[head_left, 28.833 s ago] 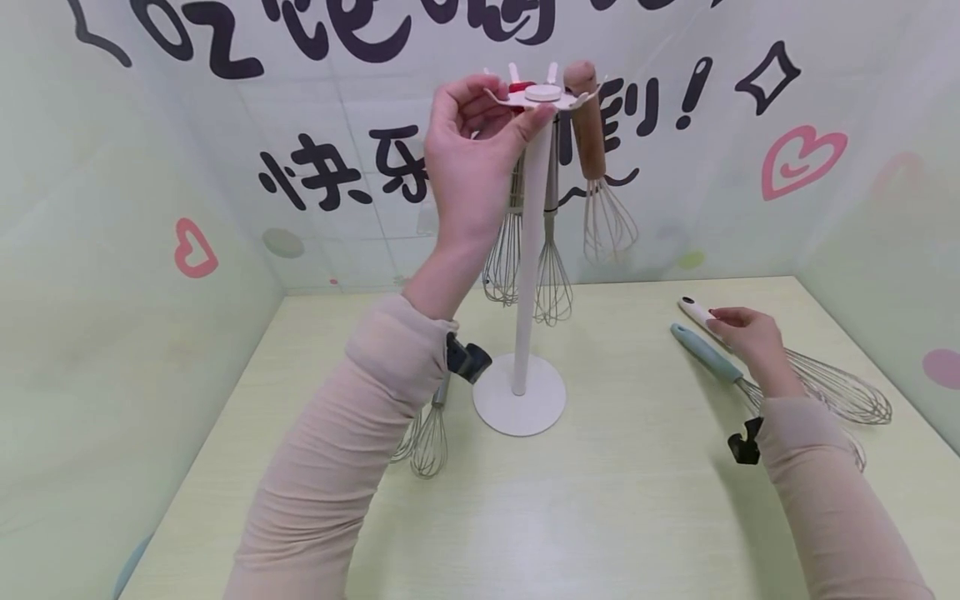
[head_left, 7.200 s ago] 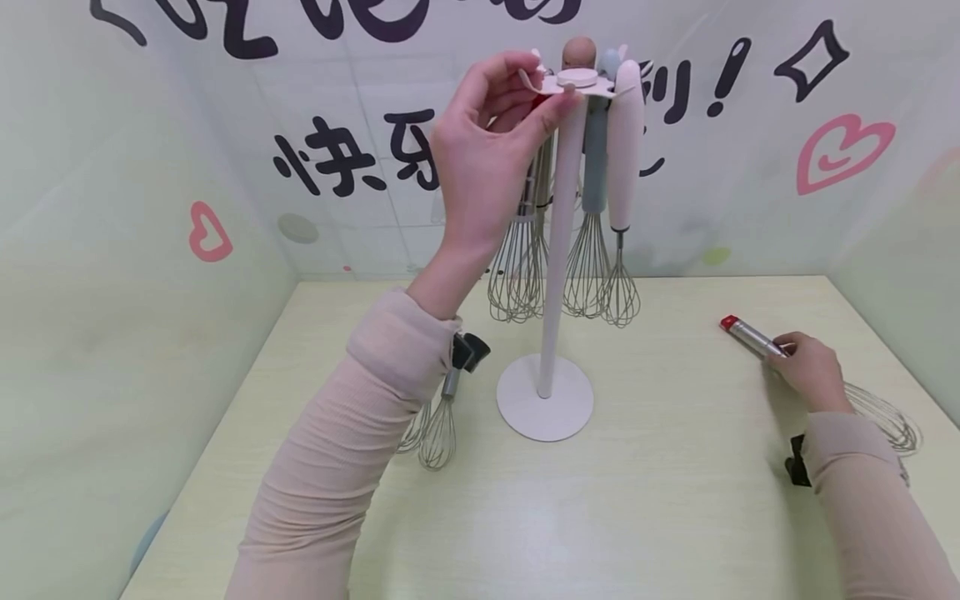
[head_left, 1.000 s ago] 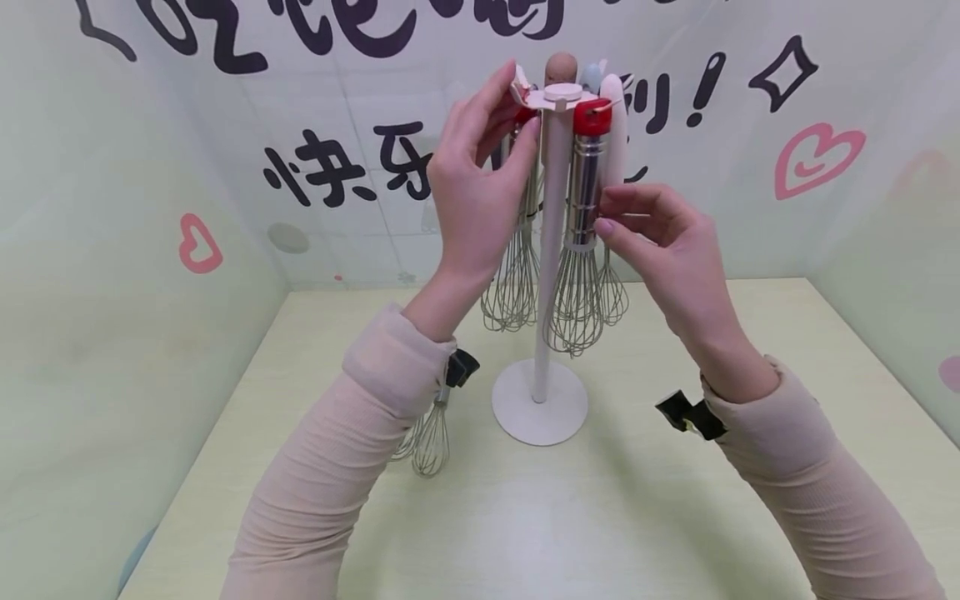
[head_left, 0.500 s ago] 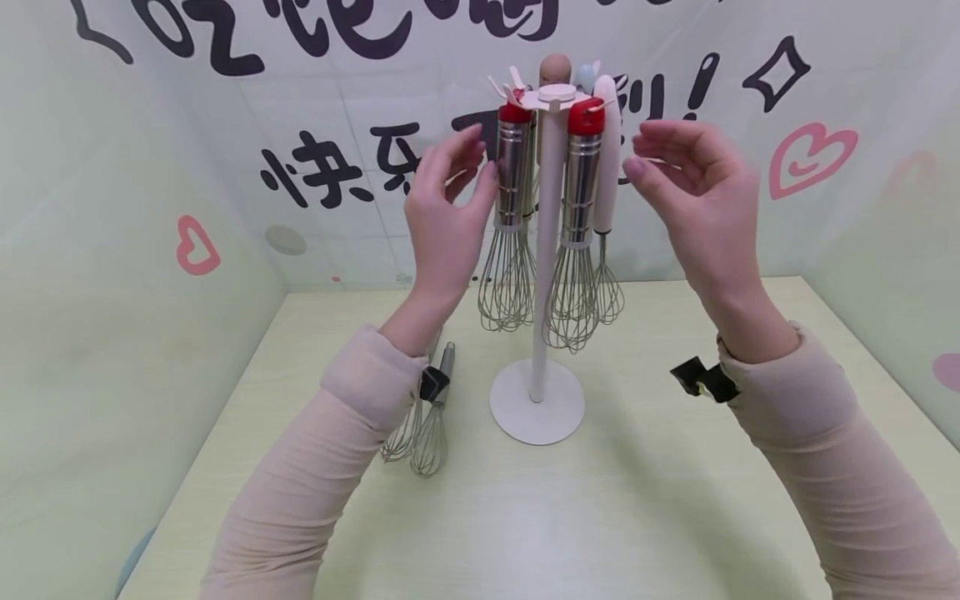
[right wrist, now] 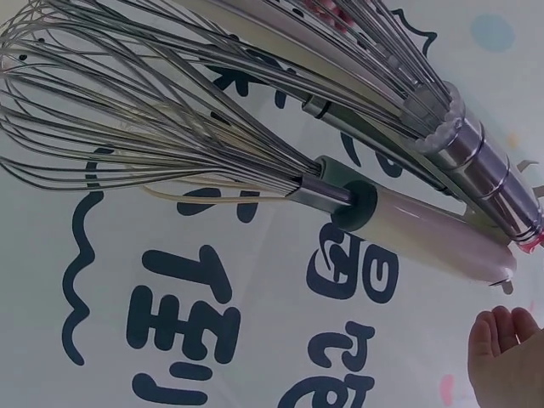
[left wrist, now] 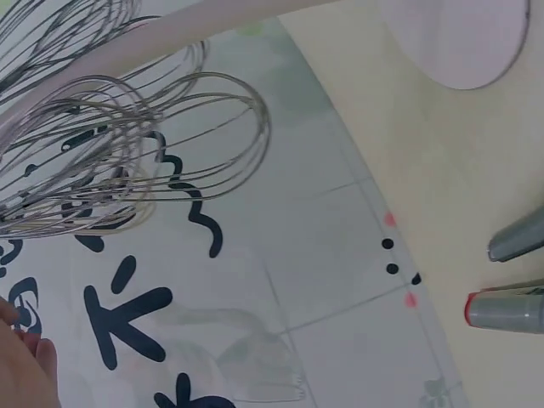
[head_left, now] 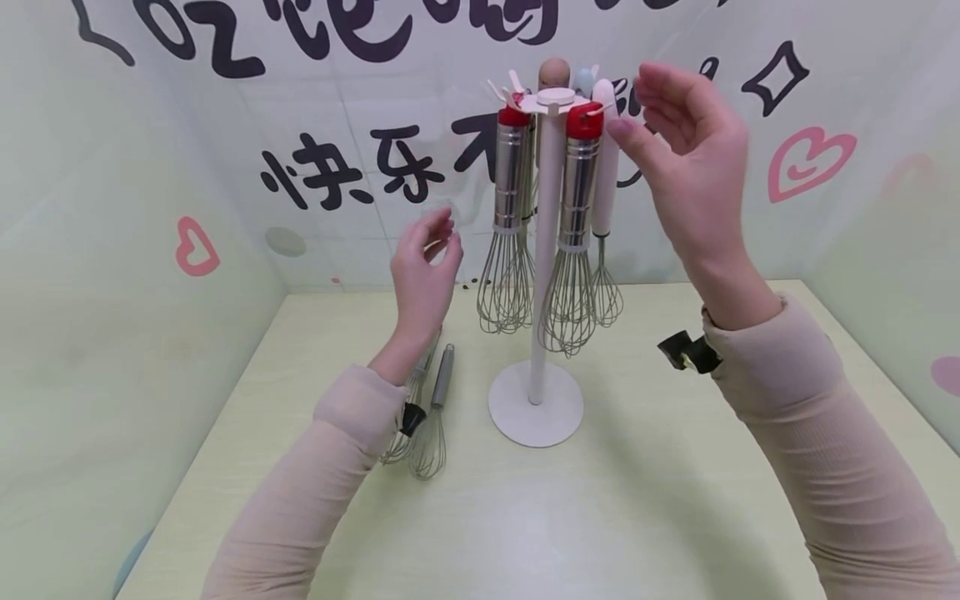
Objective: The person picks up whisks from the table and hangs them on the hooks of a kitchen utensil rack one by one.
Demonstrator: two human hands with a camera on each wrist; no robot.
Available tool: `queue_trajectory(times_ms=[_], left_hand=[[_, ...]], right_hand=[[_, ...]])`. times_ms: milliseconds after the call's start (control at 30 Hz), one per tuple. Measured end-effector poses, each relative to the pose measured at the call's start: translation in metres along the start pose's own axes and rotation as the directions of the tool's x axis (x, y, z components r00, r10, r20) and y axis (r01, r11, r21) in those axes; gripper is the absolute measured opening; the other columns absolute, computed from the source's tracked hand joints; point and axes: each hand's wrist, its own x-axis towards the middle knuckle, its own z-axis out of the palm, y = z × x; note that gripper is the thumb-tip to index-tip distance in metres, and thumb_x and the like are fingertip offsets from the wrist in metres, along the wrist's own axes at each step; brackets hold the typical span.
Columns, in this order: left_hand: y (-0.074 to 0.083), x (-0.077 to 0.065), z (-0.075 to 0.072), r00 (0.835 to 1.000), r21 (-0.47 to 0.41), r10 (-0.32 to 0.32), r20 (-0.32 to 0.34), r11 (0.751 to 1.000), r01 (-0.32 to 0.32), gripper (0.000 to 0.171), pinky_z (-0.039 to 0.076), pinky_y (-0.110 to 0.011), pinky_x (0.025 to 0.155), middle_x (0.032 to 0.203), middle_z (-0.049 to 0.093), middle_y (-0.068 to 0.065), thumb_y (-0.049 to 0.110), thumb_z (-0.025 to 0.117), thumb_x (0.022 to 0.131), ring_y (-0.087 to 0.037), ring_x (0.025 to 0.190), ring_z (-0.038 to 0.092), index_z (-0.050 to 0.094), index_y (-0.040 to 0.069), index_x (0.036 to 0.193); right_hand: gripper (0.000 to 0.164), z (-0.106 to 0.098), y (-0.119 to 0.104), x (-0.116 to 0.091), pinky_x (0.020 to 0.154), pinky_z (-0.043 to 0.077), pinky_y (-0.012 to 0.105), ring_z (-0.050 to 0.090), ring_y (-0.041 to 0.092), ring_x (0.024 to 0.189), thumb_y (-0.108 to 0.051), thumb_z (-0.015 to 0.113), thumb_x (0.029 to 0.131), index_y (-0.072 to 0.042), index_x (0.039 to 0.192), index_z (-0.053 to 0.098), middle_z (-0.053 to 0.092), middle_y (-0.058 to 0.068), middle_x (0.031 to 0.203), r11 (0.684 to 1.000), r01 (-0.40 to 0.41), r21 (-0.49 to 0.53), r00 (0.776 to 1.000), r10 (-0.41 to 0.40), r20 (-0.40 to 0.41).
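Observation:
A white stand (head_left: 551, 250) holds several whisks hanging from its hooked top. Two of them, the left whisk (head_left: 510, 167) and the front whisk (head_left: 581, 175), have steel handles with red ends. A white-handled whisk (head_left: 606, 167) hangs at the right. My right hand (head_left: 697, 158), fingers bent loosely with nothing in them, is beside the white handle's top; the right wrist view shows a gap between them. My left hand (head_left: 423, 275) is in the air left of the stand, holding nothing. Beneath it a grey-handled whisk (head_left: 442, 375) lies on the table.
Beside the grey one lies another whisk (left wrist: 506, 309) with a red-edged end, partly hidden by the left arm in the head view. The stand's round base (head_left: 536, 404) rests on the table (head_left: 645, 500). A printed cloth (head_left: 337, 250) closes the back.
Whisks from the table's right side now hang on the stand, the red-ended front one last. Both hands have let go; the left has dropped down and left, the right has risen.

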Motion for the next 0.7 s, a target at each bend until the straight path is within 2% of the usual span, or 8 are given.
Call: queue_trajectory(times_ms=[67,233,433,533,700], left_hand=[[-0.009,-0.004,-0.003,1.000,0.016,-0.023,0.013,1.000,0.023,0.031,0.055,-0.024,0.097,0.111,0.060,-0.021,-0.001,0.055,0.090,-0.026,0.106,0.060,0.060,-0.005,0.121],[-0.029,-0.012,-0.011,0.998,0.063,-0.059,0.037,0.996,0.056,0.030,0.055,-0.027,0.099,0.113,0.061,-0.021,0.000,0.054,0.091,-0.028,0.108,0.060,0.060,-0.005,0.121],[-0.050,-0.017,-0.024,0.989,0.143,-0.135,0.053,0.982,0.126,0.031,0.055,-0.028,0.098,0.113,0.061,-0.019,0.000,0.052,0.092,-0.026,0.108,0.060,0.059,-0.004,0.122],[-0.059,-0.019,-0.031,0.976,0.181,-0.201,0.080,0.966,0.184,0.032,0.055,-0.030,0.099,0.115,0.060,-0.020,0.001,0.052,0.092,-0.026,0.109,0.060,0.059,-0.004,0.123],[-0.074,-0.022,-0.042,0.942,0.252,-0.304,0.141,0.931,0.262,0.035,0.054,-0.035,0.101,0.119,0.060,-0.023,0.002,0.052,0.091,-0.031,0.110,0.060,0.056,-0.005,0.125]], right_hand=[[0.040,0.002,0.001,0.002,0.105,0.050,0.026,0.061,0.016,0.106,-0.003,0.072,0.083,0.004,0.121,0.060,0.063,-0.002,0.106,1.000,0.022,-0.022,1.000,-0.022,0.009],[0.038,0.007,0.002,0.005,0.098,0.052,0.021,0.062,0.018,0.098,-0.007,0.072,0.083,0.006,0.117,0.062,0.064,-0.002,0.100,0.998,0.012,0.069,1.000,-0.014,0.028],[0.039,0.009,0.003,0.005,0.092,0.053,0.017,0.062,0.014,0.094,-0.012,0.072,0.083,0.005,0.117,0.062,0.065,-0.002,0.100,0.996,-0.015,0.090,0.999,0.011,0.041],[0.035,0.010,0.000,0.005,0.092,0.053,0.017,0.061,0.015,0.096,-0.005,0.069,0.085,0.005,0.118,0.061,0.064,-0.001,0.101,0.993,-0.058,0.105,0.998,0.054,0.043],[0.032,0.010,-0.001,0.007,0.090,0.054,0.017,0.061,0.016,0.097,-0.001,0.067,0.086,0.003,0.117,0.062,0.063,0.002,0.101,0.981,-0.103,0.162,0.994,0.095,0.057]])
